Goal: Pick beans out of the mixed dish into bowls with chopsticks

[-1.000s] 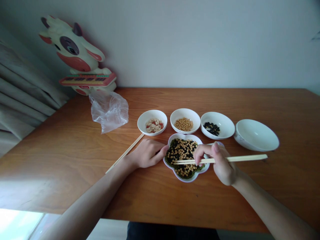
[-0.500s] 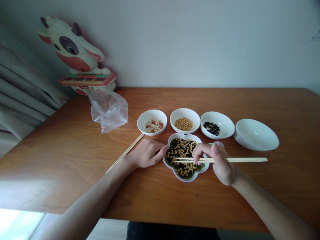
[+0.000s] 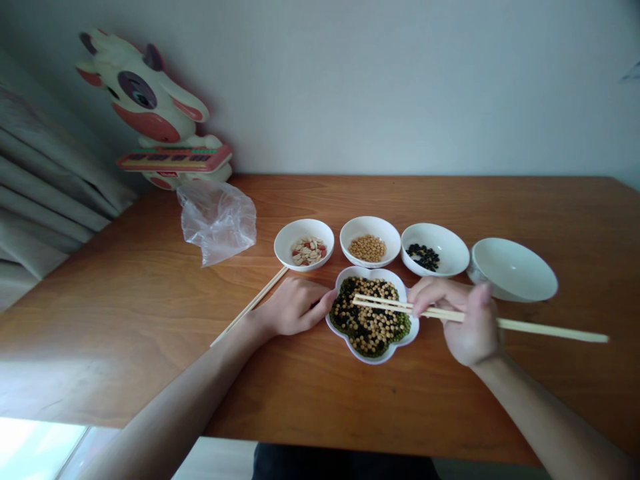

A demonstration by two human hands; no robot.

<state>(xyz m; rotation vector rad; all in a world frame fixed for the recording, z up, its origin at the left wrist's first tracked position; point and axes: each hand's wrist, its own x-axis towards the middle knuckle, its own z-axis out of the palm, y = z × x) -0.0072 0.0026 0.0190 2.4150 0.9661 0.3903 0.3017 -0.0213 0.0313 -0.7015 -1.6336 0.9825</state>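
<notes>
Three bowls [image 3: 370,223] of seeds edge a mixed-bean dish [image 3: 375,359]; right hand [image 3: 463,327] grips chopsticks [image 3: 550,330], left hand [image 3: 293,307] empty.

Soft daylight falls from the left, washing out the table [image 3: 75,373] corner (the lower-left patch [image 3: 35,447] glares white); edges bow.

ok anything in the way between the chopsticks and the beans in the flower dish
Nothing visible is in the way. The tips of the chopsticks in the right hand are already over the mixed beans in the flower-shaped white dish. The left hand lies off to the dish's left.
</notes>
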